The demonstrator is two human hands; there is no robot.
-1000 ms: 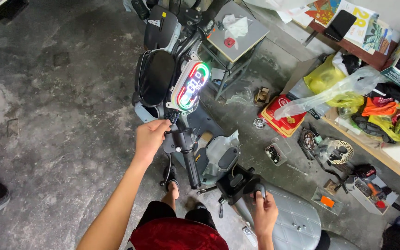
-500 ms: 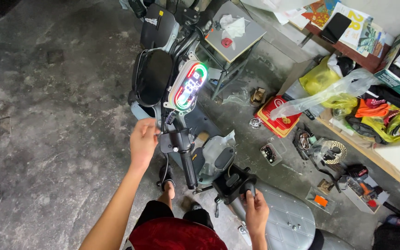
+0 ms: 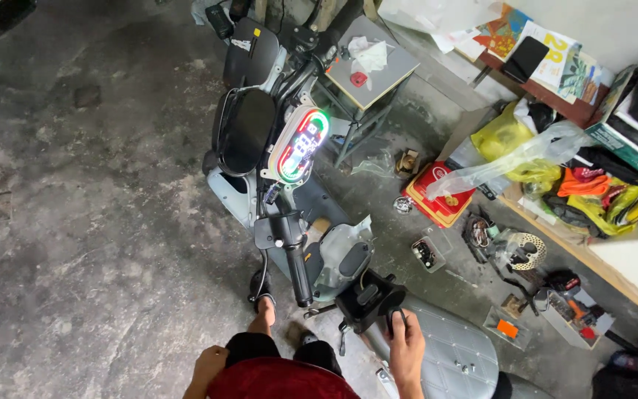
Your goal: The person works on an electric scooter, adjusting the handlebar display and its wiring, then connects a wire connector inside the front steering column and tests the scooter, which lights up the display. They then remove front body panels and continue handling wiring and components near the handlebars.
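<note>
the right hand (image 3: pixel 406 347) closes its fingers around a black part (image 3: pixel 369 299) beside the scooter (image 3: pixel 289 222) seat's front edge, steadying it. the left hand (image 3: pixel 208 363) hangs empty and loosely curled near the knee, clear of the handlebar grip (image 3: pixel 298 270).

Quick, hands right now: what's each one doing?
Left hand: holding nothing, down near the knee, off the handlebar grip; open or closed cannot be told.
Right hand: closed on the black part beside the scooter seat.
</note>
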